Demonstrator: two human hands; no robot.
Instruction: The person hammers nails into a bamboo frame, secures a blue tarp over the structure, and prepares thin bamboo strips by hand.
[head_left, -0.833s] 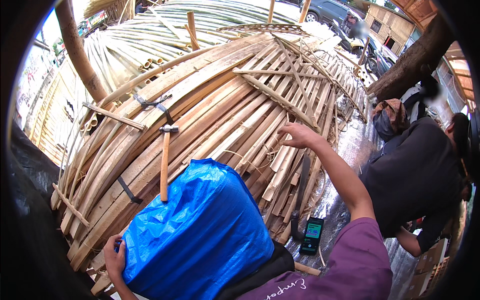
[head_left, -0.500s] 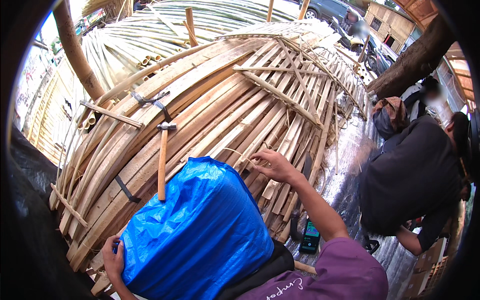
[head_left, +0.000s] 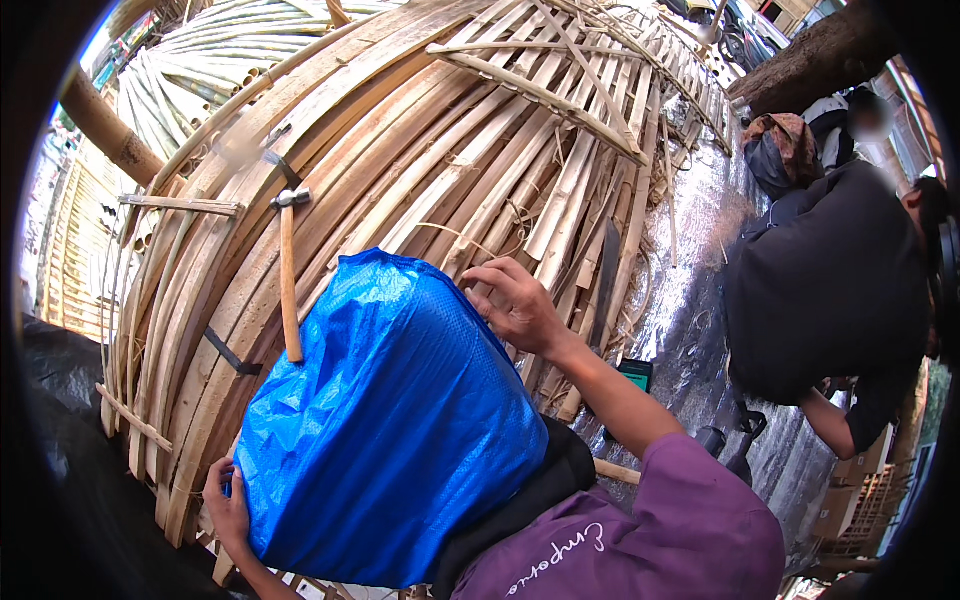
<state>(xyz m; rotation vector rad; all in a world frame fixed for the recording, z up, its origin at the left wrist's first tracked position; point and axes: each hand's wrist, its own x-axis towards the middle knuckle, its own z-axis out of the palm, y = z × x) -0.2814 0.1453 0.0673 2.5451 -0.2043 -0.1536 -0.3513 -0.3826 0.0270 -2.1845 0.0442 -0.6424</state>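
A blue tarp sheet (head_left: 380,430) is draped over my lap, its upper edge lying against a large stack of split bamboo strips (head_left: 390,150). My left hand (head_left: 228,505) curls its fingers round the sheet's left edge. At the upper right edge of the sheet is my right hand (head_left: 515,305), its fingers bent and closed on that edge; the fingertips are partly hidden. A hammer (head_left: 288,280) with a wooden handle rests on the strips, its handle end at the sheet. Just beyond my right fingers a thin curved bamboo sliver (head_left: 450,232) lies on the stack.
A phone (head_left: 636,374) lies beyond my right forearm on a silvery ground sheet (head_left: 690,300). To the right another person in black (head_left: 825,290) bends over. Black straps (head_left: 230,352) bind the strips. Bamboo poles (head_left: 200,65) lie beyond, near a thick post (head_left: 815,60).
My right hand has drawn back from above the bamboo strips to the tarp sheet's edge. My left hand stays at the sheet's left edge. The whole view has shifted.
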